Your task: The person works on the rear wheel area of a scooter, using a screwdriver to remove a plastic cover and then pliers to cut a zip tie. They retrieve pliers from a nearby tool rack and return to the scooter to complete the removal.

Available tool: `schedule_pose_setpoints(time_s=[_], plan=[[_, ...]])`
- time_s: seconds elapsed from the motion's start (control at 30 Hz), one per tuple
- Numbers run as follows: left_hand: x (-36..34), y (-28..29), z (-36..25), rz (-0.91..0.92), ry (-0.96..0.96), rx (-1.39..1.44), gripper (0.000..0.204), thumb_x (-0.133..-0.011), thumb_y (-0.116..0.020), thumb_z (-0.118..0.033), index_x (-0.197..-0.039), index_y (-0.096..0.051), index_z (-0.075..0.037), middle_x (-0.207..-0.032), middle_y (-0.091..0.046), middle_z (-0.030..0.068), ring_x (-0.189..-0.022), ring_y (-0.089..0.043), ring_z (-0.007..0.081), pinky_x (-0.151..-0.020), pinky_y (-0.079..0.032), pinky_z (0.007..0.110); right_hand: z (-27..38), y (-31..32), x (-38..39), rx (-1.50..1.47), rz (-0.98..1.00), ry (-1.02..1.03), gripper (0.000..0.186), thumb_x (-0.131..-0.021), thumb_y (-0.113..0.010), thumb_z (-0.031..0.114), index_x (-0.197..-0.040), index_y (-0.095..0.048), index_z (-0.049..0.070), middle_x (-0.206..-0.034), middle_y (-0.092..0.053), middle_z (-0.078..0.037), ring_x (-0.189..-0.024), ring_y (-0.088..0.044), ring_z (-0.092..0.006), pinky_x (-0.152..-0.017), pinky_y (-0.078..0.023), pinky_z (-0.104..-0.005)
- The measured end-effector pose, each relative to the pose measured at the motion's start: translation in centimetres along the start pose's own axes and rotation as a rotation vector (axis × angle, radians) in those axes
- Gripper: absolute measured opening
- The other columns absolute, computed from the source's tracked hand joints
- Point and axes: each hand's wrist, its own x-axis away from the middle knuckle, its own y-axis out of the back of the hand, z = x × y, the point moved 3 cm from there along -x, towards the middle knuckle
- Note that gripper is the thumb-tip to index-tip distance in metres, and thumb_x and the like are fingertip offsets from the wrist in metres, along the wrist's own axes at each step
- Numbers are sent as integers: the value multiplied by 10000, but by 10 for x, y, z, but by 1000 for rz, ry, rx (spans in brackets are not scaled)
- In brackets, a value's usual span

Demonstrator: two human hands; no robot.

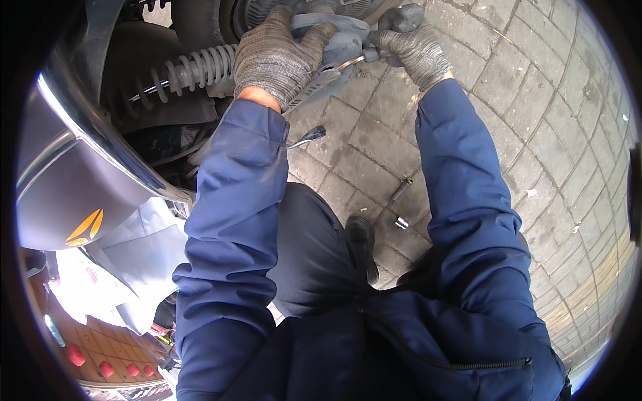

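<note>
My left hand [277,57], in a grey knitted glove, grips a blue-grey plastic cover [338,33] beside the wheel [251,17], its thumb lying over the cover. To its right, my gloved right hand [418,53] is closed around a tool whose thin metal shaft [349,63] points left at the cover's lower edge. Most of this tool's handle is hidden by the fingers, so its exact kind does not show. A coil spring shock absorber [194,72] runs left from behind my left hand. Below my left wrist, a shiny metal tool end [309,136] sticks out past the sleeve.
On the paving bricks [535,100] lie a chrome socket [401,222] and a short dark metal bar [402,189]. The vehicle's grey body panel [73,180] with chrome trim fills the left side. White sheets [134,247] hang below it. My shoe [362,244] is between my arms.
</note>
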Motion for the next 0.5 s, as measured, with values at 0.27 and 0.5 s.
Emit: schedule_pose_setpoints(time_s=[0.27,0.5], plan=[[0,-2,3,-18,2,-13,717,-761,-654,-539,-1159,-576,52,-1010,-645,268,-969,-637,379,-864,-496,403,0,-1,-5,33,45,-22,337,-692,-782,258,-859,-664,-10,-736,-652,-89,-604,-607,-139,-514,-501,-273],[-2,0,0,-3,9,-33,734,-747,-649,-566,-1147,-582,45,-997,-649,267,-967,-633,389,-866,-493,412,-7,-1,-12,-61,56,-17,189,-720,-752,207,-776,-591,124,-683,-578,17,-591,-555,-69,-508,-443,-226]])
